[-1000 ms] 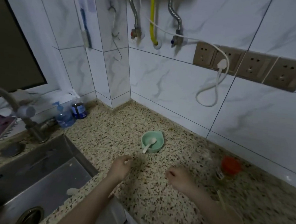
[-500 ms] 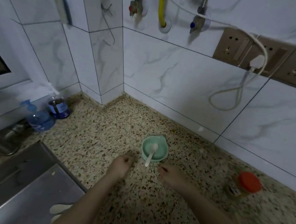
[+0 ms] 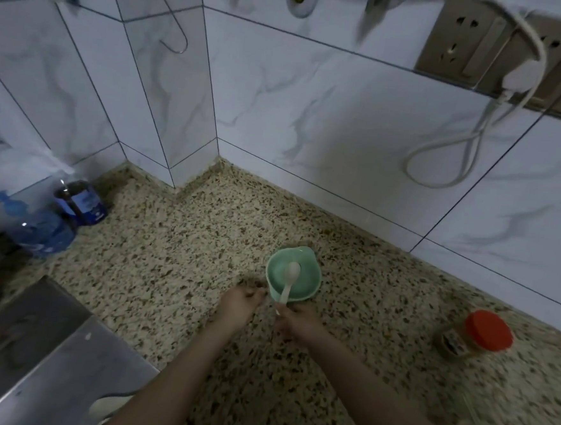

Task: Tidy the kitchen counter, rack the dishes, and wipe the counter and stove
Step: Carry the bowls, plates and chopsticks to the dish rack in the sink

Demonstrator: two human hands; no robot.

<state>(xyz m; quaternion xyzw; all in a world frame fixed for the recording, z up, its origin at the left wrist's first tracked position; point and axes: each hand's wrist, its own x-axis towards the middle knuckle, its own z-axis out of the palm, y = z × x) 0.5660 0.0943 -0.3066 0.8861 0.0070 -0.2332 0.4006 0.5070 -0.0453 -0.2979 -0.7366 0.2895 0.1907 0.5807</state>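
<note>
- Right now the small mint-green ceramic bowl (image 3: 293,276) sits on the speckled beige-and-brown stone counter (image 3: 169,257), just ahead of both hands and a little nearer the tiled wall than they are.
- Lying in the bowl is a pale white plastic spoon (image 3: 289,281); its scoop rests near the bowl's middle and its handle runs back over the near rim toward the person, so its long axis points almost straight at the right hand (image 3: 299,321).
- That hand is at the handle's near end, fingers curled together around or against the tip; whether they already pinch it I cannot tell, as the contact is small and dim.
- Meanwhile the left hand (image 3: 238,304) is loosely curled with its fingertips (image 3: 255,292) just beside the bowl's near-left rim, touching it or very nearly, and holds nothing that I can see.
- Of the two, the right hand is nearer the spoon, the left nearer the bowl's wall.
- My judgement: the next move turns on that split, the right lifting the spoon along its handle line while the left steadies or takes the bowl.
- Away to the left lies the stainless steel sink (image 3: 30,354), the likely place to carry both.
- Well apart to the right stands a small jar with a red lid (image 3: 486,329), clear of either reach.
</note>
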